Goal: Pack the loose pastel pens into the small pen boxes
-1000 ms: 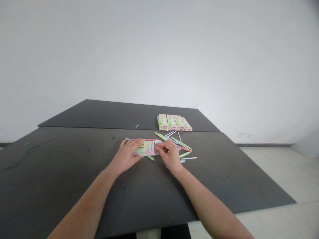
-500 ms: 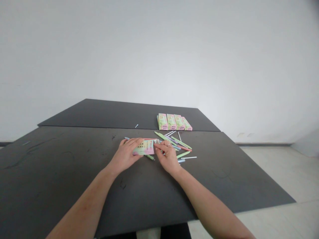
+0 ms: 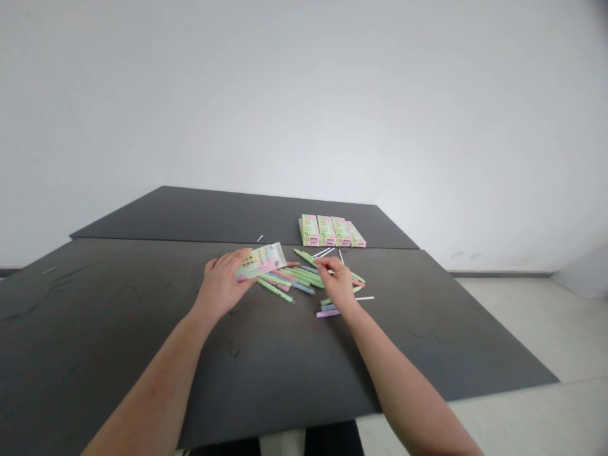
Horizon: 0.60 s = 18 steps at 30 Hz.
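Note:
My left hand (image 3: 223, 282) is closed around a small pastel box (image 3: 261, 261) printed in pink, yellow and green. The box is tilted, its whitish end pointing right and up, above the pens. Over the right part of the pile is my right hand (image 3: 338, 278), fingertips pinched together close to a green pen (image 3: 304, 256). Whatever lies between those fingertips is too small to make out. Loose green pens (image 3: 299, 275) lie between the hands, mixed with blue and pink ones. A purple pen (image 3: 327, 313) rests just below my right wrist.
Several matching pastel boxes (image 3: 325, 230) lie in a row behind the pens. Thin white sticks (image 3: 365, 297) lie around the pile, and one small light piece (image 3: 259, 238) is farther left. The dark table (image 3: 142, 316) has a seam across it, with a wall behind.
My left hand has lifted and tilted the box, moving it left. My right hand has left the box's end and moved right, over the pens. More of the pile now shows.

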{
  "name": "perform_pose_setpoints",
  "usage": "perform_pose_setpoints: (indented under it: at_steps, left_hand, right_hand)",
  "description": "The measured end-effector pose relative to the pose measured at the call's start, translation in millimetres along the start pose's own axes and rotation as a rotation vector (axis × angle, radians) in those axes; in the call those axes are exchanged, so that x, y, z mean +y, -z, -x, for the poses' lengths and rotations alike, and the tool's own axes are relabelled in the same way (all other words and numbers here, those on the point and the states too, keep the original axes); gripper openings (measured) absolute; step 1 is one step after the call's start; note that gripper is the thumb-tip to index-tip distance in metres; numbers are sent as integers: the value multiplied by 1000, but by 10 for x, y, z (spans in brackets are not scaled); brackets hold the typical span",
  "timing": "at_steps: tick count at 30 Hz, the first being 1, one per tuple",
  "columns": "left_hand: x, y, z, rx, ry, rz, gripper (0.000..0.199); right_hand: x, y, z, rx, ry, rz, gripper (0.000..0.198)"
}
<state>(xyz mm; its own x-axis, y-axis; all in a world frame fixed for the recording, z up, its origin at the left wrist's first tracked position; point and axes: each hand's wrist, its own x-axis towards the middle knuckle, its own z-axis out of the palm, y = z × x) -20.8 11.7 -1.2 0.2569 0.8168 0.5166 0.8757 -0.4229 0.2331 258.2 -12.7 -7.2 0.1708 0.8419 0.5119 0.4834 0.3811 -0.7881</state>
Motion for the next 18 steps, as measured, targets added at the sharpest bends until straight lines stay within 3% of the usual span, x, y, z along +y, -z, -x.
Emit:
perform_pose_setpoints:
  at_steps: [3,5,11,18]
  left_hand:
    - [-11,0,-7,8,32,-14,54]
    - [-5,4,-10,15,46,-16,54]
    - [22,31,-12,28,73,-7,53]
    - [22,54,-12,38,89,4,53]
  right_hand:
    - [-36,-176,111,-269,171,95,20]
    - [-72,-281,169,-347,251,169,21]
    - [-117,-413,162,-411,280,379,26]
    - [-177,-530,-28,-500,190,564,26]
